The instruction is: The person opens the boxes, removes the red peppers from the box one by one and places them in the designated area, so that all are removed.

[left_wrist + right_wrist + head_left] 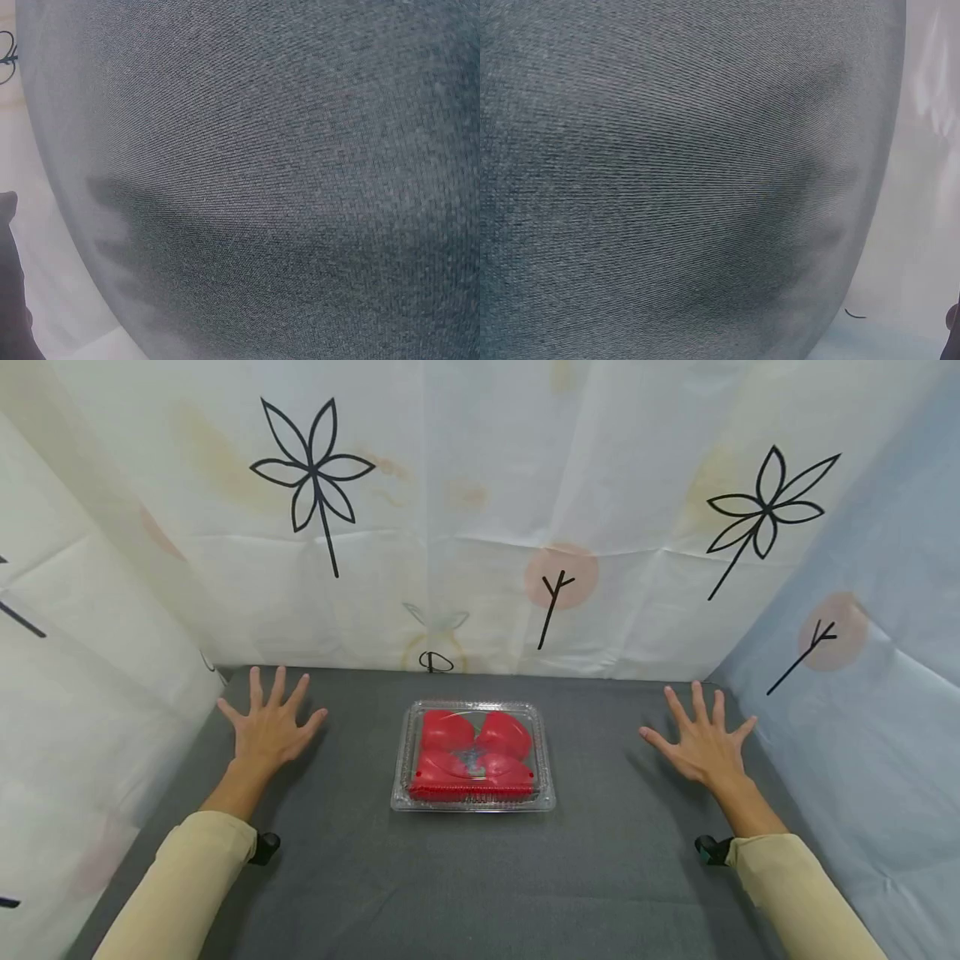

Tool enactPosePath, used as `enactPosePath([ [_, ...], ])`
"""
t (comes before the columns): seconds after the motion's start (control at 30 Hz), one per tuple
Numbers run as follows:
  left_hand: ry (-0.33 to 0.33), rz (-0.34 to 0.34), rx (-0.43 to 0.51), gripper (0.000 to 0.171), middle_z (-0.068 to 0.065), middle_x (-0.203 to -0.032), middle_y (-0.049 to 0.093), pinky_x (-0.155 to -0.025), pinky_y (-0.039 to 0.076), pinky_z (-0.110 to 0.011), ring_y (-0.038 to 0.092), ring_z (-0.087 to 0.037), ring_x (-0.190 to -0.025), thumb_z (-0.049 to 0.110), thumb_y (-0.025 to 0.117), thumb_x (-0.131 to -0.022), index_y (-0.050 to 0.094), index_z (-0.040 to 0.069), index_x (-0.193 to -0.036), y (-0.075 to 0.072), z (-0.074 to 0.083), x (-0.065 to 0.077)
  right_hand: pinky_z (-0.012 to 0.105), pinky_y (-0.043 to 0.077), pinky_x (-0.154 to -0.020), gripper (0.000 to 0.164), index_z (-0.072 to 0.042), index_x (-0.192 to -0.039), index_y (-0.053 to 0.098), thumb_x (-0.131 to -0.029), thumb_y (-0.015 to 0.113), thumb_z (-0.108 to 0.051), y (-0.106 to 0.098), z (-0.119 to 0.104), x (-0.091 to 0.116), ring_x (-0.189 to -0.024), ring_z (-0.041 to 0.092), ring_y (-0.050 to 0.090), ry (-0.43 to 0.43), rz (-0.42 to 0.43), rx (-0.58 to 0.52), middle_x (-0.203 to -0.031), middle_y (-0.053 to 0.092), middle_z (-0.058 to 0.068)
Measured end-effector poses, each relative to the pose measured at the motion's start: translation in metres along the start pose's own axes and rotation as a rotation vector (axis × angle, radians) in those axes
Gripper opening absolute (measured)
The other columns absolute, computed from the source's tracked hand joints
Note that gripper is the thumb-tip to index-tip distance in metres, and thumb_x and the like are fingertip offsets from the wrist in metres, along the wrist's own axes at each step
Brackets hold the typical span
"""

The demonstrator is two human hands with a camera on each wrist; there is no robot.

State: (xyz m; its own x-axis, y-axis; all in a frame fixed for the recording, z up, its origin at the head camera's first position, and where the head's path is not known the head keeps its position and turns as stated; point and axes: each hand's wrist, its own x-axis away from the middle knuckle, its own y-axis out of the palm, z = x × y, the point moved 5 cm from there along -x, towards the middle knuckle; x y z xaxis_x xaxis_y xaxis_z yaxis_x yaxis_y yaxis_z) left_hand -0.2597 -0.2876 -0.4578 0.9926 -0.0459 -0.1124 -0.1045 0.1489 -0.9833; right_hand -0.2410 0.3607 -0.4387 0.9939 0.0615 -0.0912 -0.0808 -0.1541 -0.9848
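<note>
Head view, and I've got a clear plastic lidded box [472, 806] square in the centre of the frame, flat on a dark grey cloth-covered tabletop [465, 893], with four rounded red pieces [448, 731] showing through its lid. Out at left of centre, here's the bare left hand [266, 727], fingers straight and fanned wide apart; at right of centre, the bare right hand [705, 747] matches it, fingers just as spread. Nothing in either one, and both well apart from the box. Shadows fall beside the hands, so I'd call them hovering, though I can't swear to it. Over on the wrist views I get mostly grey cloth and blurred shadow, no box at all. My read: this is a ready stance, lid on, handling not begun. From here, I'd say the next move calls for bringing both hands inward, level, narrowing the fingers to meet the rim at its left and right ends, and going gently, since thin plastic like that should flex under pressure.
</note>
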Motion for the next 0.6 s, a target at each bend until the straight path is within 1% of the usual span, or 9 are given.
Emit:
enactPosePath([
  [0.17,0.005,-0.016,-0.005,0.075,-0.021,-0.164,0.004,-0.094,-0.012,-0.084,-0.014,-0.048,-0.147,0.060,0.037,-0.101,0.018,0.018,-0.159,-0.0004,-0.0003,0.0029,0.083,-0.017,-0.091,0.089,-0.026,-0.161,0.005,-0.093,0.042,-0.071,0.0003,-0.0004,0.0015,-0.144,0.056,-0.006,-0.006,-0.003,-0.002,-0.163,-0.005,0.023],
  [0.33,0.010,-0.017,-0.016,0.074,-0.021,-0.164,0.006,-0.094,-0.011,-0.084,-0.012,-0.048,-0.147,0.061,0.036,-0.100,0.022,0.018,-0.159,0.0000,-0.0011,0.0038,0.083,-0.018,-0.091,0.090,-0.027,-0.160,0.004,-0.093,0.043,-0.071,0.0018,-0.0009,0.0033,-0.144,0.056,-0.005,-0.008,-0.011,0.007,-0.164,-0.006,0.022],
  [0.5,0.017,-0.021,-0.016,0.075,-0.022,-0.163,0.009,-0.094,-0.012,-0.084,-0.016,-0.045,-0.147,0.062,0.037,-0.100,0.023,0.017,-0.158,0.0017,-0.0005,0.0044,0.084,-0.016,-0.092,0.090,-0.027,-0.160,0.004,-0.093,0.044,-0.071,0.0006,-0.0048,0.0067,-0.144,0.056,-0.002,-0.026,-0.004,0.016,-0.164,-0.001,0.023],
  [0.6,0.022,-0.020,-0.021,0.075,-0.022,-0.163,0.010,-0.095,-0.011,-0.084,-0.014,-0.045,-0.148,0.062,0.037,-0.100,0.023,0.017,-0.158,0.0016,0.0005,0.0059,0.084,-0.014,-0.092,0.090,-0.028,-0.160,0.005,-0.092,0.045,-0.070,-0.0015,-0.0087,0.0083,-0.144,0.056,-0.001,-0.041,0.005,0.019,-0.163,0.002,0.024],
])
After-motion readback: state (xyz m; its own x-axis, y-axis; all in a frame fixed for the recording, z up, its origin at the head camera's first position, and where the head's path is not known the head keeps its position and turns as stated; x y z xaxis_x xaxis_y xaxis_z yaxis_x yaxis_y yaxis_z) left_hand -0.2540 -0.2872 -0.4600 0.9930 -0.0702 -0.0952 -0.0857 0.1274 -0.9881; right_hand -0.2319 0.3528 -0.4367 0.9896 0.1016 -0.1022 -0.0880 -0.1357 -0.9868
